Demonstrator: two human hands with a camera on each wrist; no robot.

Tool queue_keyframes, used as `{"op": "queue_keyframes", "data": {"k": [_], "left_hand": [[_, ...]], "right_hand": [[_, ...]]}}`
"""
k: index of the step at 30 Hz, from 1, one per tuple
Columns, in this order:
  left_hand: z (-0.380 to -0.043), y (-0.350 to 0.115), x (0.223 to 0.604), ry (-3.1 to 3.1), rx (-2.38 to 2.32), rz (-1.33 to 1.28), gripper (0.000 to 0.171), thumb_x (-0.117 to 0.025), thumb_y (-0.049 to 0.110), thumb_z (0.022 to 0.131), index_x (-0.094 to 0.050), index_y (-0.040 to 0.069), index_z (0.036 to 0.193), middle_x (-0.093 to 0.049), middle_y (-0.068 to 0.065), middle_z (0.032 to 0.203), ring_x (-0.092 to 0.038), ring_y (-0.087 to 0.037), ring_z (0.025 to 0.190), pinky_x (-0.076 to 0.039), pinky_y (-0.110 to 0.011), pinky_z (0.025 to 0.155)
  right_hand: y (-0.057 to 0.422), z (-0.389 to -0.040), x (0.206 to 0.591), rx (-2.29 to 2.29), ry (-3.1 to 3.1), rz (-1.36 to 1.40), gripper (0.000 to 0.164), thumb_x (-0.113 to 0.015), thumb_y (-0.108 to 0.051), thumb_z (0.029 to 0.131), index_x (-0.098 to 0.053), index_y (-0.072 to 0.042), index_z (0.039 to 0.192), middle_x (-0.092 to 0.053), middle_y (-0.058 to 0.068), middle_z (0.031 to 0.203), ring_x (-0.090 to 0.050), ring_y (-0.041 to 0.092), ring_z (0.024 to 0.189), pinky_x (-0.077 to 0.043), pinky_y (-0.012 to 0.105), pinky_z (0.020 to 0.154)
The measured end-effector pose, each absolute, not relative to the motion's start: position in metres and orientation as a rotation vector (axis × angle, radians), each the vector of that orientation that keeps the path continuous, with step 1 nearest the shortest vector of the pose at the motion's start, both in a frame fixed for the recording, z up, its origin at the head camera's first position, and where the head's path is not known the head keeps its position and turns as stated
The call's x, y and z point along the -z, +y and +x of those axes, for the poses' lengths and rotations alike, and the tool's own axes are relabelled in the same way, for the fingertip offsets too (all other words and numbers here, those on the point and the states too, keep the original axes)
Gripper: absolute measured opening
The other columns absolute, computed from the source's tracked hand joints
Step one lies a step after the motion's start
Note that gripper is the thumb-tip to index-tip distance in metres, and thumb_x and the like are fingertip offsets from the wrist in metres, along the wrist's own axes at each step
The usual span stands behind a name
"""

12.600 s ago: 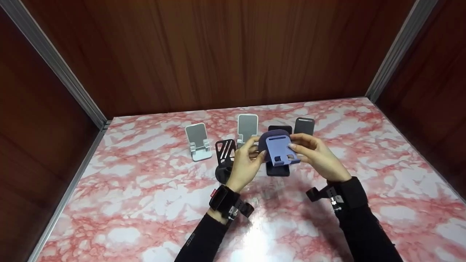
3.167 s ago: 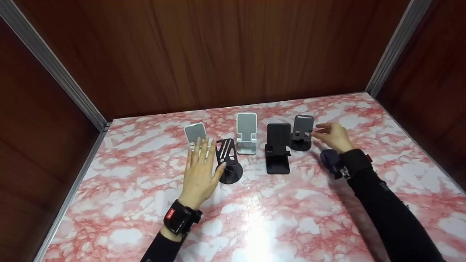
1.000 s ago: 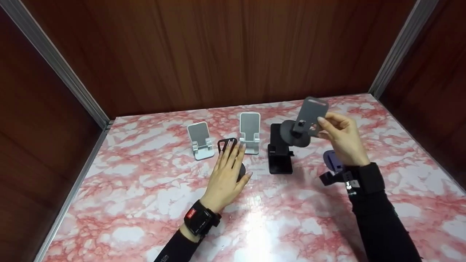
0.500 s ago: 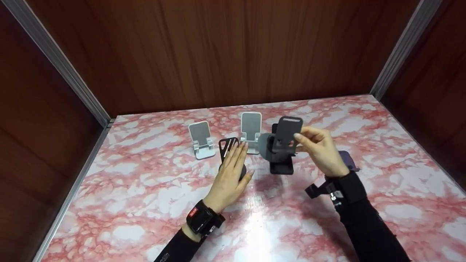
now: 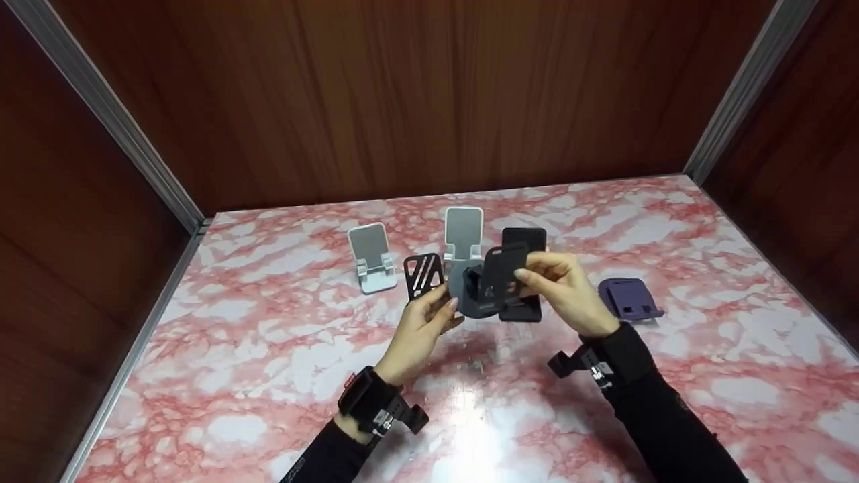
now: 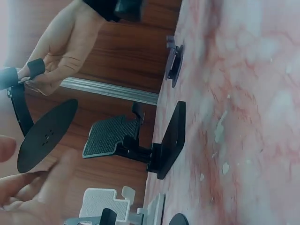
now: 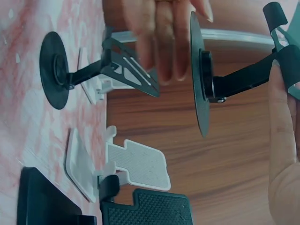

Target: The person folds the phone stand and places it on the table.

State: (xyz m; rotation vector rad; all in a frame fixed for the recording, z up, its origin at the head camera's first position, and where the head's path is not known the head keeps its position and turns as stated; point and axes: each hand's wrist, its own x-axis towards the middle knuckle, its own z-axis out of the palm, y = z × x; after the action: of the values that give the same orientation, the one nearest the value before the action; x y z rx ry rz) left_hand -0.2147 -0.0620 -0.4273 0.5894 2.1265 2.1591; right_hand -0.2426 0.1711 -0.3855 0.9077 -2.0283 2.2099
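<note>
A dark grey phone stand (image 5: pixel 504 274) with a round base (image 5: pixel 461 293) is held up off the table between my hands. My right hand (image 5: pixel 570 295) pinches the side of its slotted plate. At the base's left edge, my left hand (image 5: pixel 417 329) has its thumb and fingers on either side of the rim. The base's flat underside (image 6: pixel 47 136) faces the left wrist camera. In the right wrist view, an arm (image 7: pixel 246 77) joins the base to the plate. Behind my left hand stands a black slatted phone stand (image 5: pixel 424 274), its base mostly hidden.
A white phone stand (image 5: pixel 370 258) stands left, and another white one (image 5: pixel 464 231) is farther back in the middle. A black phone stand (image 5: pixel 523 237) is partly covered by the held one. Folded on the right lies a purple phone stand (image 5: pixel 629 298).
The right hand has lifted the dark grey phone stand from the back right and carried it left and nearer. The left hand has turned from lying flat over the slatted stand to the grey base's rim.
</note>
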Motion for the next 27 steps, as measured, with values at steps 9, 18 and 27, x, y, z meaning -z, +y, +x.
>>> {"op": "queue_keyframes", "data": {"k": [9,18,27], "left_hand": [[-0.218,-0.068,0.426,2.155,-2.254,0.448,0.036,-0.059,0.006,0.089,-0.053,-0.007,0.121,-0.064,-0.026,0.107,-0.068,-0.015,0.088,-0.058,-0.030,0.076],[-0.220,-0.071,0.422,2.282,-2.217,0.451,0.031,-0.058,-0.002,0.087,-0.054,-0.011,0.117,-0.064,-0.028,0.100,-0.067,-0.020,0.081,-0.058,-0.038,0.074],[-0.205,-0.071,0.398,2.427,-2.180,0.475,0.026,-0.057,-0.008,0.085,-0.057,-0.013,0.110,-0.065,-0.030,0.096,-0.064,-0.044,0.082,-0.058,-0.037,0.069]], "right_hand": [[0.162,-0.242,0.393,-2.160,-2.097,0.895,0.013,-0.060,-0.001,0.086,-0.061,0.012,0.088,-0.069,0.003,0.078,-0.065,0.011,0.068,-0.058,0.028,0.064],[0.156,-0.237,0.391,-2.160,-2.149,0.875,0.018,-0.061,-0.003,0.086,-0.052,0.012,0.080,-0.068,0.002,0.077,-0.066,0.013,0.067,-0.059,0.034,0.064],[0.152,-0.235,0.388,-2.149,-2.198,0.868,0.016,-0.062,-0.003,0.086,-0.053,0.007,0.076,-0.068,0.000,0.076,-0.065,0.011,0.067,-0.059,0.031,0.063]]}}
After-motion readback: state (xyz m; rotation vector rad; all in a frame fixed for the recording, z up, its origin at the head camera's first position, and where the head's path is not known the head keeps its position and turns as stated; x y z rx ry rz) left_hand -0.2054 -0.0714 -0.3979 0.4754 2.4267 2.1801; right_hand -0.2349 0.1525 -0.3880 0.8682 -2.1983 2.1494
